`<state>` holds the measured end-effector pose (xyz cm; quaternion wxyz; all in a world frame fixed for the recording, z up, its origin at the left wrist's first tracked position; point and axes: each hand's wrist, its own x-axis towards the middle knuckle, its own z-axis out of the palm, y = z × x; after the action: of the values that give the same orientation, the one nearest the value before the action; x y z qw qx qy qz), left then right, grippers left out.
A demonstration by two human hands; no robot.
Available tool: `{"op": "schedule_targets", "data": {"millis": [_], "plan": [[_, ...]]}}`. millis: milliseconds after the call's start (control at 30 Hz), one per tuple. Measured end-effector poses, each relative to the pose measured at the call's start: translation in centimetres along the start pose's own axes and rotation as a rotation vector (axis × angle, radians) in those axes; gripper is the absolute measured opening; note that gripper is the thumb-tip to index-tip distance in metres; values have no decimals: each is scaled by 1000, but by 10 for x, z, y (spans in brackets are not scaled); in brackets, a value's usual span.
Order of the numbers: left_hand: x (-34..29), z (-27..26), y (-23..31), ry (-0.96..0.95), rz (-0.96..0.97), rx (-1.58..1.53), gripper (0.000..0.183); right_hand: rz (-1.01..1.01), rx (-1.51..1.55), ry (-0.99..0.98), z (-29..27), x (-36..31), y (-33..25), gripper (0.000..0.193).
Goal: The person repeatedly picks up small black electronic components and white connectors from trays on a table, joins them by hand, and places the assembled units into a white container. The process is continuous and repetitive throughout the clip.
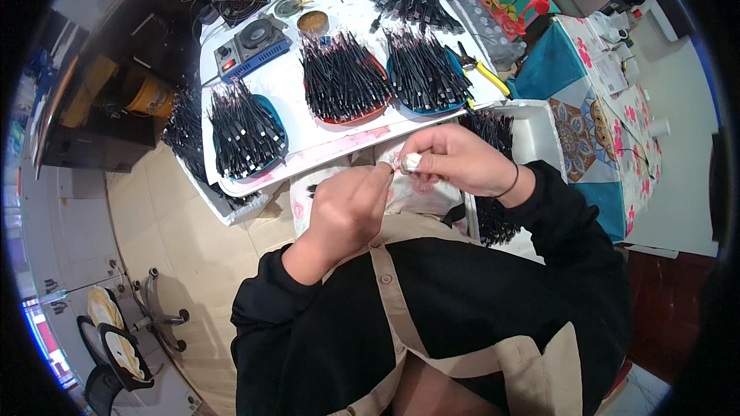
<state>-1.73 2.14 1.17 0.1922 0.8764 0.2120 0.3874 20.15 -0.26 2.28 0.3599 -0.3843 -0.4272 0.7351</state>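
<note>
My left hand (347,204) is closed on a short black cable (311,188), whose dark end pokes out on its left side. Thin reddish wires (395,162) show between the fingertips of both hands. From the other side my right hand (456,159) pinches at these wires. Something white (412,161), perhaps a wrap, sits at its thumb and fingertip; which finger it covers I cannot tell. Both hands are above my lap, just off the table's front edge. Nearest to them is a red tray (356,118) heaped with black cables (339,77).
On the white table (297,142) stand two blue trays of cables (245,131) (425,73), a small hot plate (258,37), a round tin (313,22) and yellow-handled pliers (492,78). White boxes (536,127) with more cables flank it. A patterned cloth-covered table (590,131) is at right.
</note>
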Motion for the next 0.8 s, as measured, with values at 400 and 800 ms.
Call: {"op": "schedule_targets", "data": {"millis": [400, 800], "plan": [[-5, -3, 9, 65, -325, -355, 11, -914, -1375, 176, 17, -4, -14, 19], [-23, -17, 2, -67, -409, -819, 13, -631, -886, 60, 24, -13, -14, 25]]}}
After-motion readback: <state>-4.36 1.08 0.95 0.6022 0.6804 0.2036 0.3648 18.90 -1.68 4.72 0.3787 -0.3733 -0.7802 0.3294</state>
